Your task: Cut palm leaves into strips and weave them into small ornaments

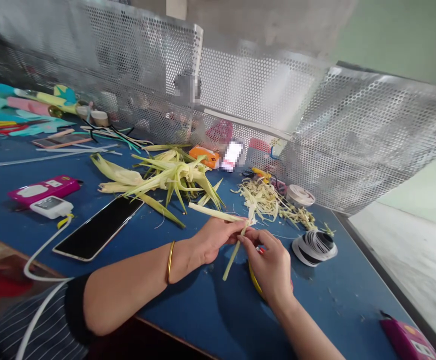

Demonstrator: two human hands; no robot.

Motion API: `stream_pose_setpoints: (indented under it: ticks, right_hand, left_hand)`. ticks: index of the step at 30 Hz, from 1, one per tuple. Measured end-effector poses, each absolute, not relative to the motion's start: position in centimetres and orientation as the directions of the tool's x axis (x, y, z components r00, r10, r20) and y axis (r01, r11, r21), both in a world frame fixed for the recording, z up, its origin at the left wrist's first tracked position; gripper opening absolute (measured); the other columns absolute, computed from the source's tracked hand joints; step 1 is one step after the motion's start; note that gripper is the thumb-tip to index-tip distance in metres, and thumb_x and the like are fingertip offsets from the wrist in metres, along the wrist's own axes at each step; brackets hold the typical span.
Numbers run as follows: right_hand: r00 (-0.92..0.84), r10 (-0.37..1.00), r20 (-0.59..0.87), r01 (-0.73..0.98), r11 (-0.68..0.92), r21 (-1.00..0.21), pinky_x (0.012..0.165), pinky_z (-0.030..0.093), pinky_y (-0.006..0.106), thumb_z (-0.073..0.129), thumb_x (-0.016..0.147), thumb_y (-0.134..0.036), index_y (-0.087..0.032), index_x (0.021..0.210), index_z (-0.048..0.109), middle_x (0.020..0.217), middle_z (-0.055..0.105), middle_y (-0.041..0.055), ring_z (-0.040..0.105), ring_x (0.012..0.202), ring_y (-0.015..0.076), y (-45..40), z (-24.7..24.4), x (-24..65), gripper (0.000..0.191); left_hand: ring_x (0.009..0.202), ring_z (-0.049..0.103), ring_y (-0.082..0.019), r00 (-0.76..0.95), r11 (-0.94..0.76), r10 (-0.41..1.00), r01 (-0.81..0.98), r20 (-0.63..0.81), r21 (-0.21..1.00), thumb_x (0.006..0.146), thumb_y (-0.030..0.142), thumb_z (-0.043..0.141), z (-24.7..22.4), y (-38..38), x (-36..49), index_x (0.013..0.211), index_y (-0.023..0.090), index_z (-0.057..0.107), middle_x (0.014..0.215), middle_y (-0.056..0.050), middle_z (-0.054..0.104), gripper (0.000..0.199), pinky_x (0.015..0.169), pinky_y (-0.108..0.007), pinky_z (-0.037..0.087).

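Head view, left hand (215, 237) pinching pale husk strips (213, 213), right hand (269, 260) curled narrowly on them too

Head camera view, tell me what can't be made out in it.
In the head view:
Green strip: upper part partly covered by left hand and right hand.
Yellow thing: mostly hidden behind the right hand; shape unclear.
Magenta case: cut off by the bottom edge.
Bright phone: screen obscured by pixelation.
Orange packet: print too small to read.
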State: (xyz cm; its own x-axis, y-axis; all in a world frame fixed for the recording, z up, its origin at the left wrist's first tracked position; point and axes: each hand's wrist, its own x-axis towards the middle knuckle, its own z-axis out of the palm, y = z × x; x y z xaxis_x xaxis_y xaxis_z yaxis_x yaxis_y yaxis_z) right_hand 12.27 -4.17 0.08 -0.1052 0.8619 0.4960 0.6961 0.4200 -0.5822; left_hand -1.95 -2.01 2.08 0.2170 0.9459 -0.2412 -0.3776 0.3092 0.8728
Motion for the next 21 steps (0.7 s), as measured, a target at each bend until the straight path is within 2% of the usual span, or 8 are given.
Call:
stream_pose_setpoints:
  ticks: [3, 6, 8, 11, 17, 19, 21]
  right_hand:
    - [-0.061, 0.872, 0.486, 0.696, 0.386, -0.605, 0.07, 0.04, 0.031, 0.061, 0.089, -0.036, -0.023, 0.079, 0.068, 0.075, 0.068, 0.0016, 0.06, 0.071, 0.0199, -4.1, -0.4, 11.8, 0.018]
    - [-0.074, 0.859, 0.507, 0.7, 0.407, -0.587, 0.066, 0.038, 0.03, 0.055, 0.091, -0.031, -0.023, 0.073, 0.063, 0.068, 0.064, 0.0002, 0.058, 0.066, 0.0185, -4.2, -0.3, 11.8, 0.021]
    - [-0.121, 0.841, 0.527, 0.724, 0.438, -0.532, 0.067, 0.037, 0.029, 0.052, 0.091, -0.026, -0.022, 0.071, 0.058, 0.066, 0.06, -0.0006, 0.056, 0.064, 0.0173, -4.2, -0.1, 11.9, 0.022]
    - [-0.241, 0.802, 0.546, 0.778, 0.496, -0.386, 0.07, 0.036, 0.03, 0.051, 0.089, -0.019, -0.022, 0.071, 0.052, 0.067, 0.057, -0.001, 0.053, 0.063, 0.0161, -4.2, 0.3, 12.2, 0.018]
    - [-0.409, 0.706, 0.579, 0.799, 0.583, -0.146, 0.074, 0.035, 0.033, 0.046, 0.088, -0.011, -0.021, 0.069, 0.052, 0.065, 0.055, 0.0001, 0.052, 0.062, 0.0162, -4.4, 1.0, 12.3, 0.022]
    - [-0.427, 0.697, 0.575, 0.794, 0.594, -0.13, 0.074, 0.035, 0.033, 0.046, 0.089, -0.012, -0.021, 0.069, 0.052, 0.065, 0.054, 0.0, 0.052, 0.061, 0.016, -4.4, 1.1, 12.3, 0.023]
    - [-0.383, 0.712, 0.589, 0.792, 0.581, -0.186, 0.075, 0.036, 0.032, 0.047, 0.091, -0.015, -0.021, 0.069, 0.05, 0.064, 0.054, -0.0011, 0.052, 0.061, 0.0149, -4.4, 1.1, 12.4, 0.023]
  left_hand:
    - [0.078, 0.062, -0.013, 0.171, 0.319, 0.946, -0.366, -0.274, 0.874, 0.07, 0.03, 0.079, 2.0, -2.3, -1.6, 0.09, 0.015, 0.075, 0.09, -0.006, 0.072, 0.025, 0.063, -0.022, 0.043]
    - [0.076, 0.062, -0.012, 0.161, 0.321, 0.947, -0.395, -0.28, 0.861, 0.069, 0.028, 0.079, 2.1, -2.4, -1.4, 0.086, 0.015, 0.075, 0.085, -0.005, 0.072, 0.022, 0.065, -0.022, 0.045]
    - [0.073, 0.063, -0.013, 0.163, 0.327, 0.945, -0.43, -0.284, 0.841, 0.067, 0.028, 0.081, 2.2, -2.5, -1.4, 0.082, 0.014, 0.074, 0.08, -0.005, 0.071, 0.022, 0.067, -0.024, 0.048]
    - [0.072, 0.065, -0.015, 0.162, 0.327, 0.945, -0.472, -0.284, 0.819, 0.063, 0.028, 0.084, 2.2, -2.4, -1.4, 0.079, 0.012, 0.073, 0.075, -0.005, 0.071, 0.025, 0.071, -0.029, 0.051]
    - [0.071, 0.067, -0.016, 0.117, 0.326, 0.944, -0.476, -0.309, 0.817, 0.064, 0.022, 0.081, 1.9, -2.3, -1.4, 0.071, 0.011, 0.072, 0.072, -0.006, 0.072, 0.016, 0.076, -0.029, 0.051]
    - [0.072, 0.067, -0.016, 0.115, 0.331, 0.942, -0.468, -0.316, 0.819, 0.063, 0.021, 0.081, 1.9, -2.2, -1.5, 0.07, 0.012, 0.072, 0.072, -0.006, 0.072, 0.015, 0.076, -0.029, 0.051]
    - [0.074, 0.068, -0.017, 0.127, 0.328, 0.944, -0.472, -0.304, 0.818, 0.065, 0.025, 0.081, 2.1, -2.1, -1.7, 0.073, 0.011, 0.072, 0.073, -0.007, 0.072, 0.018, 0.078, -0.03, 0.052]
